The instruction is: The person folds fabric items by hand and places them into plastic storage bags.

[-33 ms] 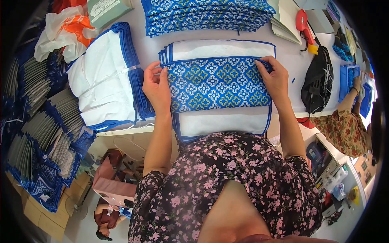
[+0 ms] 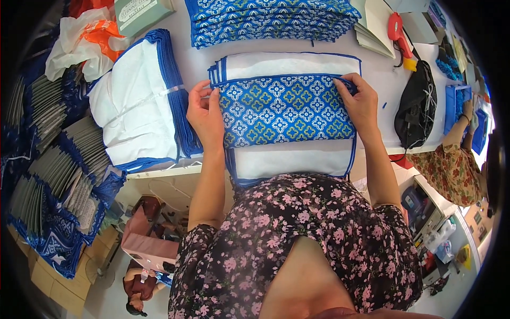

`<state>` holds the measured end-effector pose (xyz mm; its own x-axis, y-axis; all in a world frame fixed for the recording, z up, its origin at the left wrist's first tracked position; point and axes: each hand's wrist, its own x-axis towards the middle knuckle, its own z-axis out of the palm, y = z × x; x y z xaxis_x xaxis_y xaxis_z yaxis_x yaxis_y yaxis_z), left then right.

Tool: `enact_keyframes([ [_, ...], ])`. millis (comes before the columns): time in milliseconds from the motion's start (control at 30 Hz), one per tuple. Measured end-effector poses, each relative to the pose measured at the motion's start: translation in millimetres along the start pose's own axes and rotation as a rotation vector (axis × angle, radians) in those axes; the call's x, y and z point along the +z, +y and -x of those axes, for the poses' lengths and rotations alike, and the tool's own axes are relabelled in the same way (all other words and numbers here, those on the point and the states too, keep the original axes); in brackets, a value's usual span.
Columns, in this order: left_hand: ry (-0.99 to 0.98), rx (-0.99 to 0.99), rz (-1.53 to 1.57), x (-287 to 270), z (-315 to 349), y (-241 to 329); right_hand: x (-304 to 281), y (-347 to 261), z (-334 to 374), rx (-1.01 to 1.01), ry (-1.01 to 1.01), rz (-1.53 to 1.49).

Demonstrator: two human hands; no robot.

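At the far left corner of the patterned cloth (image 2: 287,114), the left hand (image 2: 204,114) has its thumb on the edge and the other fingers curled close; can't tell if fabric's actually pinched. Over at the far right corner, the right hand (image 2: 362,101) definitely has it, thumb on top, fingers tucked behind.

My take: keep both thumbs level so that far edge stays straight, and pull lightly outward so it lies flat without skewing the pattern.

Headcount: 1 patterned cloth, lying across white cloth (image 2: 292,64) that shows on its near and far sides (several blue edges at its far left, can't count 'em). Left of it, 1 strapped white stack (image 2: 135,101). Beyond it, 1 patterned stack (image 2: 271,24). Off to its right, 1 red tool (image 2: 396,29) and 1 black pouch (image 2: 417,106). Well left, 1 plastic bag (image 2: 64,58).
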<state>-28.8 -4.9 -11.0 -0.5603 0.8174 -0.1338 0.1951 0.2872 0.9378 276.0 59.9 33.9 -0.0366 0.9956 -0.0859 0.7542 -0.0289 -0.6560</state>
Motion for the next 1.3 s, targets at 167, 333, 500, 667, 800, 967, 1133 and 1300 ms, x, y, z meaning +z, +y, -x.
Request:
enact_keyframes([
  [167,-0.02,0.009,-0.093,-2,-1,9,3,-4,-3,0.011,0.013,0.0],
  [333,0.057,0.453,-0.268,-2,16,32,6,-1,-4,-0.017,0.042,0.046],
  [500,-0.445,0.715,-0.497,26,37,37,9,2,-8,-0.05,0.057,0.017],
  [667,-0.466,0.622,-0.617,36,28,6,12,0,-8,-0.084,0.111,0.041],
  [800,-0.45,0.674,-0.679,35,23,-1,6,-13,-7,-0.173,0.178,0.38],
  [967,-0.429,0.756,-0.665,41,15,-2,53,-60,19,-0.575,-0.076,0.384],
  [1133,-0.443,0.774,-0.691,39,8,-7,64,-10,35,-0.431,-0.092,0.457],
  [1300,-0.44,0.769,-0.71,36,3,-14,66,1,41,-0.36,-0.074,0.486],
])
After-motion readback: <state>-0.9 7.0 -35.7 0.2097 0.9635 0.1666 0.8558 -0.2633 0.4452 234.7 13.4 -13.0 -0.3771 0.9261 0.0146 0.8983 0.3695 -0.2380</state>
